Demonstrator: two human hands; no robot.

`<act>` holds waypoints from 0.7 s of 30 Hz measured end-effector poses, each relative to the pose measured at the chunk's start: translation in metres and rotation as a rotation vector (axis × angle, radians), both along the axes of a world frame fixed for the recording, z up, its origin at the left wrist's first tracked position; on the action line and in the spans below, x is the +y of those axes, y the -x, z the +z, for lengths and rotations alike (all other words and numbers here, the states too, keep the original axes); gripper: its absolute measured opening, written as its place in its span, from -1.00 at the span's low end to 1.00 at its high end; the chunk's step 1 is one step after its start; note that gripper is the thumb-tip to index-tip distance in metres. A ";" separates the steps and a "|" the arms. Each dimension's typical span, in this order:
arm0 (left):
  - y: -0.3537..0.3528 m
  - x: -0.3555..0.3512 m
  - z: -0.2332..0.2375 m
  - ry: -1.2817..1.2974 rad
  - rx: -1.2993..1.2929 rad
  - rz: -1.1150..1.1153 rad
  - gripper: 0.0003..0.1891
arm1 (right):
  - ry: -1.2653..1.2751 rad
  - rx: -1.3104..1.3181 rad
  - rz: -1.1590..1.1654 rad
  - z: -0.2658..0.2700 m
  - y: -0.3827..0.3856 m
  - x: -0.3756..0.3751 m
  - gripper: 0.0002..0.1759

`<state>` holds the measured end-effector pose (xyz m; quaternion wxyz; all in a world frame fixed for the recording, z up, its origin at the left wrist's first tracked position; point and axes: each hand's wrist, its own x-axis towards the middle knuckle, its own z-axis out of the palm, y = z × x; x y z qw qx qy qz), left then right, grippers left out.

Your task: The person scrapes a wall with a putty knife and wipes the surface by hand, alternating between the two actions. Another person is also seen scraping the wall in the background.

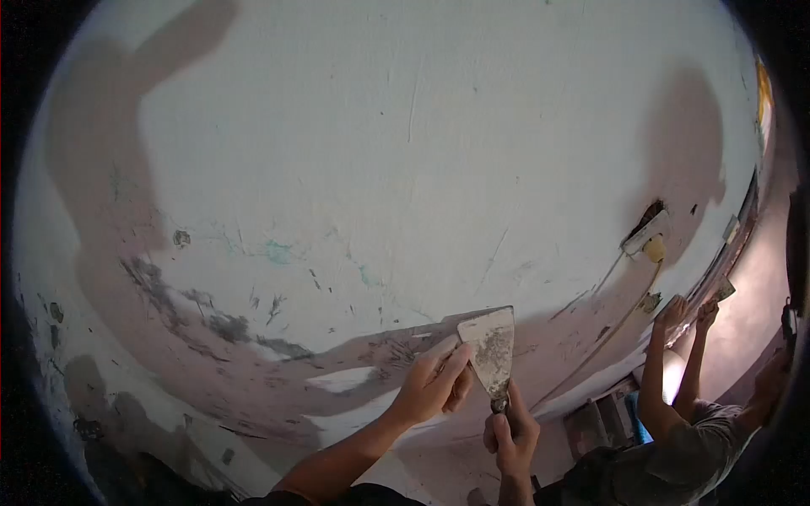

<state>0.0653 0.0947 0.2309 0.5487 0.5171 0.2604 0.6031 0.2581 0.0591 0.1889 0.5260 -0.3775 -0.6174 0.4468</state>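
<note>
My right hand [513,432] is closed around the short dark handle of a putty knife [492,341]. The blade points up in front of the wall, broad edge on top, its pale face smeared with dark grit. Beside the blade's left edge is my left hand [432,386], its fingers curled and the fingertips at or very near the metal. Whatever lies between those fingers is hidden. Behind both hands stretches the pale wall [363,152], with dark scuffs, scratches and greenish stains along its lower part.
A co-worker [683,447] at the right raises both arms, with a small scraper [724,289] at one hand. A dark hole [650,218] with a pale plate and yellowish lump marks the wall's right side. Boxlike items [595,426] stand low at the right. Shadows fall across the wall.
</note>
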 end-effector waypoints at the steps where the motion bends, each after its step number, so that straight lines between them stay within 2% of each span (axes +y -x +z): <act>1: 0.001 -0.001 -0.002 -0.037 0.019 -0.026 -0.62 | 0.001 0.004 0.003 -0.002 0.002 -0.002 -0.42; 3: 0.002 0.000 -0.002 -0.011 0.028 -0.019 -0.63 | -0.025 0.066 0.030 -0.007 0.006 -0.008 -0.35; 7: 0.005 0.008 -0.010 0.036 0.068 -0.037 -0.65 | -0.065 0.054 0.002 -0.007 0.007 -0.012 -0.37; 13: 0.007 0.007 -0.003 0.007 0.036 -0.008 -0.65 | -0.152 -0.103 -0.159 -0.004 0.010 -0.001 -0.42; 15: 0.004 0.005 -0.005 0.039 -0.001 -0.035 -0.64 | -0.092 0.098 -0.044 -0.008 0.008 -0.001 -0.43; 19: 0.002 -0.004 0.004 0.050 -0.018 -0.068 -0.64 | -0.133 0.141 -0.062 -0.006 0.009 -0.009 -0.44; 21: 0.002 0.001 -0.003 0.107 -0.021 -0.055 -0.64 | -0.144 -0.020 -0.089 0.000 0.005 -0.011 -0.46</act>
